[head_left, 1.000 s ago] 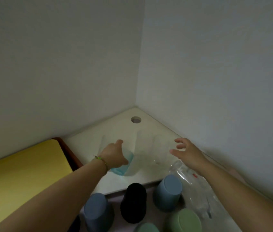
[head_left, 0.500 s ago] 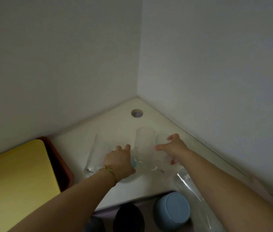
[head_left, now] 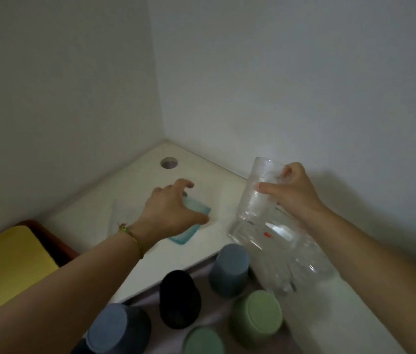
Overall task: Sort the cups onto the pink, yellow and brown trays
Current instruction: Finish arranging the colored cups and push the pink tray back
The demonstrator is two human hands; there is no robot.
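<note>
White table fills the corner behind the black cup, our marker. Far left of it sits the yellow tray, with the brown tray peeking out from under its far edge. The black cup stands upside down on the pink tray. To its right lies a crumpled clear wrapper.

Right hand, up and right of the black cup, pinches the rim of a clear cup, thumb outside, fingers inside, and the cup is tilted and off the table. Left hand, straight behind the black cup, arches over a pale blue cup on the table. I cannot tell whether it is gripped.

Around the black cup stand a grey-blue cup and a blue cup, with two green cups on its near right.
</note>
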